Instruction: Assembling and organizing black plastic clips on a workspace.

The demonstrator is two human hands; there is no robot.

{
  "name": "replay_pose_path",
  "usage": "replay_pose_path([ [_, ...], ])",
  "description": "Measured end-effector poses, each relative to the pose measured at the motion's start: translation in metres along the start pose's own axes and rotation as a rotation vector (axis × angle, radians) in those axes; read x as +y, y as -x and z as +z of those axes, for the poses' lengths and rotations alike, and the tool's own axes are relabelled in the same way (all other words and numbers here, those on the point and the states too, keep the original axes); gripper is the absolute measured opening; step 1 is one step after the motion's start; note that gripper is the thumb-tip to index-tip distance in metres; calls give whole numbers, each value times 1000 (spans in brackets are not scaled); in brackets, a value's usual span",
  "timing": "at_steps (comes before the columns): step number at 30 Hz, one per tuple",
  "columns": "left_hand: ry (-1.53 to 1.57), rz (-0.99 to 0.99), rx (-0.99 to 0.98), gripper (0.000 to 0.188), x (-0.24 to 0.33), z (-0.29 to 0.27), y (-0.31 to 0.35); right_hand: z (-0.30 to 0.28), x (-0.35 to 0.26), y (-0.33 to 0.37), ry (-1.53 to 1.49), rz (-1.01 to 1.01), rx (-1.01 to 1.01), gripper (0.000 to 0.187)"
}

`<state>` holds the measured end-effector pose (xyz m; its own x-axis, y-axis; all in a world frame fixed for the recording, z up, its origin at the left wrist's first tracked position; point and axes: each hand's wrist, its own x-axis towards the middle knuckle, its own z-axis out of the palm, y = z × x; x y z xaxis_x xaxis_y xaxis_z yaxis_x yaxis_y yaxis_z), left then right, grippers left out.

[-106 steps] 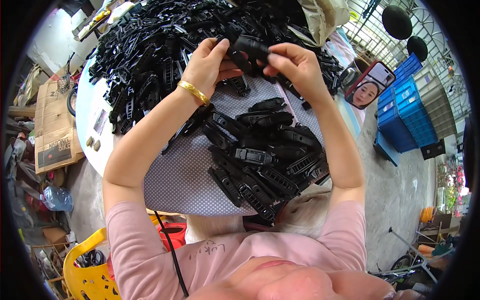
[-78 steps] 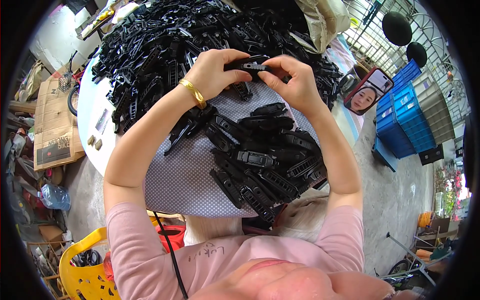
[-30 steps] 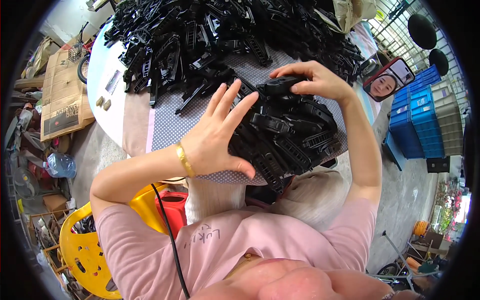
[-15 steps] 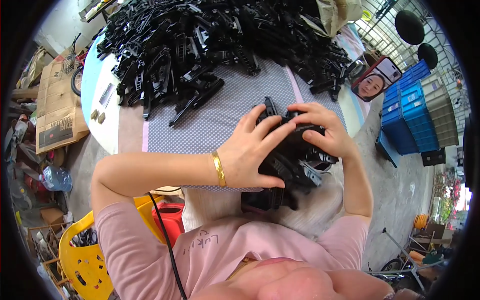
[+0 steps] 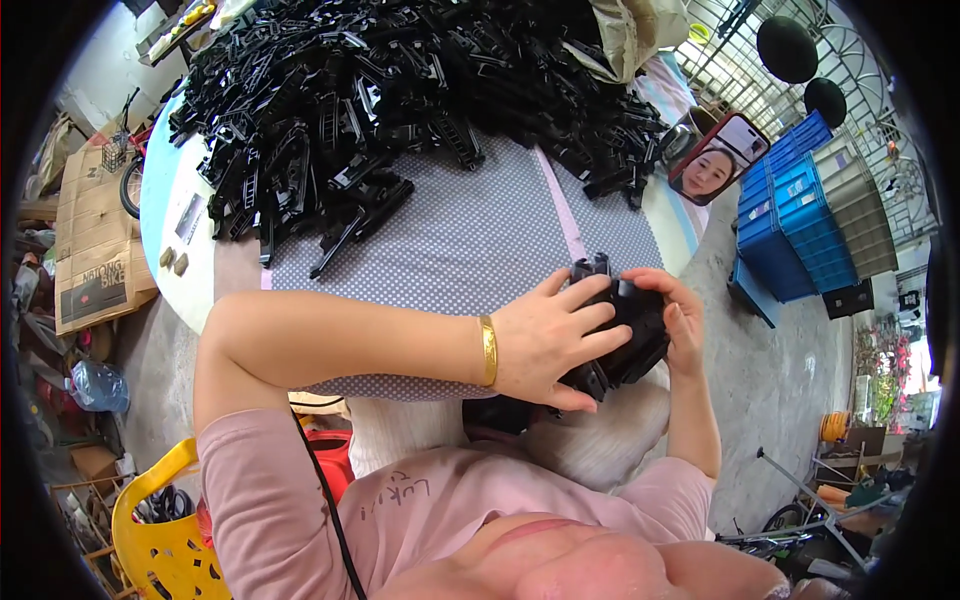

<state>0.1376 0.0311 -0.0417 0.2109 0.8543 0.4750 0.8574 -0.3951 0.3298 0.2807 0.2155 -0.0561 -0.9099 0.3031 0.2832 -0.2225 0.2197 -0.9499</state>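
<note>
At the table's near right edge, above my lap, both hands are around a bunch of black plastic parts (image 5: 640, 325). My left hand (image 5: 550, 340) lies over its left side with fingers spread on the parts and the thumb at the near side. Fingers of my right hand (image 5: 682, 318) curl round the far right side, with the thumb bent against the bunch. The hands hide much of the parts, so how they fit together cannot be made out. A large heap of similar black parts (image 5: 330, 110) covers the far side of the table.
A dotted grey cloth (image 5: 450, 225) covers the table. A phone (image 5: 720, 158) stands at the right edge beside a metal container (image 5: 690, 135). Blue crates (image 5: 790, 230) are stacked on the floor to the right. A yellow chair (image 5: 150, 540) stands at the lower left, near a cardboard sheet (image 5: 95, 240).
Both hands have brought the black parts right and nearer to me. My right hand has turned from the top of the parts to their right side. The view has shifted slightly.
</note>
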Motion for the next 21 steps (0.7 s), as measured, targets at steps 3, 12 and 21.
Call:
replay_pose_path([
  [3, -11, 110, -15, 61, -2, 10, -6, -13, -1, 8, 51, -26, -34, 49],
  [12, -220, 805, 160, 44, 7, 38, -35, -23, -4, 13, 131, 17, -122, 28],
  [21, -346, 322, -114, 54, -10, -60, 51, 4, -33, -69, 587, -115, -7, 20],
])
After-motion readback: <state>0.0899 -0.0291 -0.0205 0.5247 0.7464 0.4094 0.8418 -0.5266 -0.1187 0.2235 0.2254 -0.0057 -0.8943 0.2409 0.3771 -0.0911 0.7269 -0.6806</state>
